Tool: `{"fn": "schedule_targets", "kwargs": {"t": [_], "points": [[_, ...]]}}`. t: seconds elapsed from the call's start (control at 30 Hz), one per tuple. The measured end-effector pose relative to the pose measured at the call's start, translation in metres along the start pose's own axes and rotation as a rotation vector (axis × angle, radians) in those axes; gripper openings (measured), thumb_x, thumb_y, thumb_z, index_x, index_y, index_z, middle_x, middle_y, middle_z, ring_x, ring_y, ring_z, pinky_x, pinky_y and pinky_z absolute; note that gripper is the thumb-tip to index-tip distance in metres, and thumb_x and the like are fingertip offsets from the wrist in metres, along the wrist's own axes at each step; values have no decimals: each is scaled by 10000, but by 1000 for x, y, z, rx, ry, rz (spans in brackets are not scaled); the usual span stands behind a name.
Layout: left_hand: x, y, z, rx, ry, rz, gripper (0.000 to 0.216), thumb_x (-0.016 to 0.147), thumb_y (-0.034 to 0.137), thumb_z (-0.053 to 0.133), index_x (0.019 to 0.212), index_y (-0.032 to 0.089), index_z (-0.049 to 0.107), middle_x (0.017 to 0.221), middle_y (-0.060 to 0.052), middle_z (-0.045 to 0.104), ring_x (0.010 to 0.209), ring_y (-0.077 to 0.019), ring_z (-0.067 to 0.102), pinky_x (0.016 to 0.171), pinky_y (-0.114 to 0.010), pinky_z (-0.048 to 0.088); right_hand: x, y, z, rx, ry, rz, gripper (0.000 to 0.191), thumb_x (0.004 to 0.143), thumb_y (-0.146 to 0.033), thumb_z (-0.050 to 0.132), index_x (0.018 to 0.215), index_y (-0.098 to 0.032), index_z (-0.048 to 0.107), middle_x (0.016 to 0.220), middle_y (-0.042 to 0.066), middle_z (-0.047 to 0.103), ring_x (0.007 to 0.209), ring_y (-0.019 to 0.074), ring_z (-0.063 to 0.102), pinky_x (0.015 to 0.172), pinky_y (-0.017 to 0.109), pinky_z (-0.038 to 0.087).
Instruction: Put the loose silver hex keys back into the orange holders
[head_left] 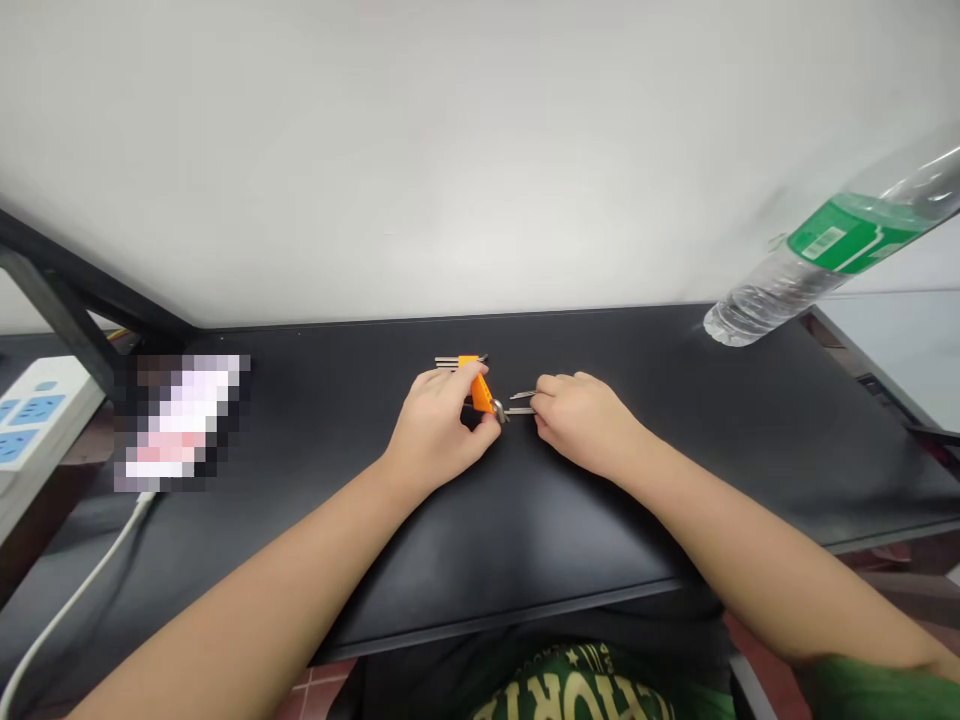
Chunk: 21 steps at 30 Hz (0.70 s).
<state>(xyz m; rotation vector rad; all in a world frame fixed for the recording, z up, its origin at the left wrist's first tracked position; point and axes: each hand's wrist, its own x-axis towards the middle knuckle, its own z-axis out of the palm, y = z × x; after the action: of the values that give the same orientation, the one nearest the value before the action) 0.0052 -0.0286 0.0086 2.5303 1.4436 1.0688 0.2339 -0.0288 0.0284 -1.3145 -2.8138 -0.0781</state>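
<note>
My left hand (442, 425) is closed around an orange hex key holder (480, 388), held above the middle of the black table. Several thin metal hex keys (447, 362) stick out of the holder's far end, to the left. At its near end is a rounded shiny metal part (499, 410). My right hand (577, 415) is closed, with thin metal keys (521, 410) pointing left from its fingertips toward the holder. One of these keys reaches close to the metal part; whether it touches I cannot tell. My right fingers hide the rest of these keys.
A phone (184, 420) with a white cable (82, 580) lies on the left of the black table (337, 400). Beyond it are a white power strip (37, 420) and a dark metal frame (67, 300). A clear bottle with a green label (840, 235) stands back right, by the white wall.
</note>
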Motion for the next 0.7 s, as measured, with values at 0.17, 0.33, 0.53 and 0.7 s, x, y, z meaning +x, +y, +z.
{"fn": "schedule_targets", "kwargs": {"t": [0.17, 0.33, 0.53, 0.7], "points": [[-1, 0, 0, -1, -3, 7, 427, 816, 233, 655, 1237, 211, 590, 929, -24, 766, 882, -231, 736, 1004, -426, 529, 1, -2, -3, -23, -42, 34, 209, 923, -77, 525, 806, -152, 680, 853, 80, 645, 668, 169, 558, 653, 358, 288], [-1, 2, 0, 9, -13, 4, 410, 815, 236, 645, 1222, 204, 595, 938, -36, 772, 888, -240, 744, 1007, -437, 527, -1, -1, -7, 29, 18, 81, 182, 919, -113, 539, 809, -166, 674, 857, 72, 663, 687, 173, 572, 645, 341, 300], [-1, 0, 0, 25, -45, 1, 410, 827, 256, 639, 1230, 205, 593, 916, -37, 767, 849, -238, 739, 1003, -441, 523, -5, 3, -15, 347, 169, 122, 117, 850, -103, 575, 798, -198, 619, 759, 11, 632, 670, 144, 538, 616, 270, 332], [-1, 1, 0, 47, -85, 29, 424, 821, 244, 631, 1239, 182, 591, 944, -52, 760, 891, -246, 734, 1035, -446, 495, -6, 2, -18, 637, 218, 19, 131, 821, -70, 589, 800, -197, 615, 723, -26, 612, 634, 111, 518, 650, 239, 388]]}}
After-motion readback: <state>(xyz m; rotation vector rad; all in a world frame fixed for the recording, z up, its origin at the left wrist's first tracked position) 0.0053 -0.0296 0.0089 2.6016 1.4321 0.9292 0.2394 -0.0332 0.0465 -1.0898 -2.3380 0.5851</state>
